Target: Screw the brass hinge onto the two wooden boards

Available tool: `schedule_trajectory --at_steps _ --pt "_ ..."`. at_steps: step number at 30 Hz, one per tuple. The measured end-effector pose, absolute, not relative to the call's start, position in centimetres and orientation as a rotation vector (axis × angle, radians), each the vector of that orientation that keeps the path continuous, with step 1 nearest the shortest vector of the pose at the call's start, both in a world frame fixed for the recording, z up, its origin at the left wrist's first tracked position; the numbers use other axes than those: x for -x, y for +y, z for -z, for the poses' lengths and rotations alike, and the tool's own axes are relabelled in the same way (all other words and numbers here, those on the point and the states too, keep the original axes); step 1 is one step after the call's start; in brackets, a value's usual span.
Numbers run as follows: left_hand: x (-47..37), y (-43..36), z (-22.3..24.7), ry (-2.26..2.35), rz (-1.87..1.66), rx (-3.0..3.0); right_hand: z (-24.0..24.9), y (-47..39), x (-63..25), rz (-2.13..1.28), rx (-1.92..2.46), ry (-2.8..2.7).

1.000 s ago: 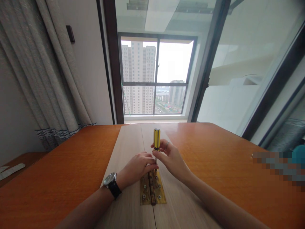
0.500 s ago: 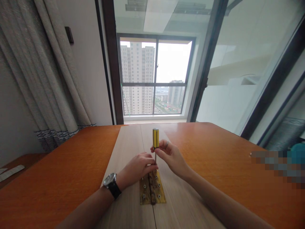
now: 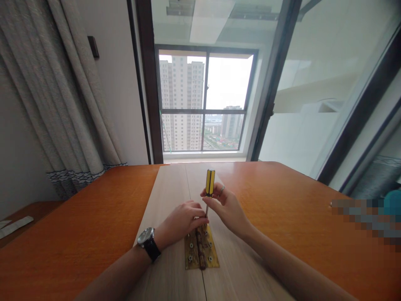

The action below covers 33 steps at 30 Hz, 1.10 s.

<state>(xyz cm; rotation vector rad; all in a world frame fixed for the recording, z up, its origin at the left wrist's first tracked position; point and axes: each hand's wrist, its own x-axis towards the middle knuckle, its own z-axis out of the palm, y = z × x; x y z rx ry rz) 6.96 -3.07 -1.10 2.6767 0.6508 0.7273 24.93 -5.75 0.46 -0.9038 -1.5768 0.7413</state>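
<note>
A screwdriver (image 3: 210, 182) with a yellow and black handle stands over the far end of a brass hinge (image 3: 202, 251), its top leaning slightly right. My right hand (image 3: 225, 205) pinches the lower part of the handle between thumb and fingers. Beside the shaft, my left hand (image 3: 184, 218) has its thumb and fingers closed near the tip; whether they grip the shaft or a screw is hidden. Several screws sit in the two hinge leaves. The hinge lies across the seam between two pale wooden boards (image 3: 166, 188).
The boards lie on a glossy orange-brown table (image 3: 282, 192). Beyond its far edge is a window (image 3: 205, 100). A grey curtain (image 3: 62, 92) hangs at left. A blurred, pixelated patch covers the table's right side.
The screwdriver handle has tipped a little to the right, and my right hand has shifted slightly right with it. My left hand stays by the shaft.
</note>
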Motion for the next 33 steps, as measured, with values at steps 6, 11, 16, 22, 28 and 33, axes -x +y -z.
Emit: schedule_trajectory --at_steps 6,11,16,22,28,33 --pt "-6.95 -3.26 0.88 0.686 -0.703 -2.655 -0.34 -5.5 -24.85 -0.797 0.978 -1.484" --pt "-6.97 -3.31 0.89 0.679 -0.718 -2.65 -0.47 -5.59 -25.03 -0.752 0.972 -1.492" --pt "-6.98 -3.33 0.95 0.686 -0.725 -2.639 -0.86 -6.0 -25.12 -0.795 0.862 -1.583" --pt "-6.99 -3.23 1.1 0.705 -0.736 -2.664 -0.81 -6.28 -24.95 -0.671 0.884 -1.641" --pt "-6.94 -3.15 1.12 0.695 -0.723 -2.671 -0.56 -6.04 -24.99 -0.524 0.926 -1.669" --pt "-6.9 -3.22 1.12 0.715 -0.713 -2.669 -1.07 -6.3 -25.18 -0.432 0.884 -1.731"
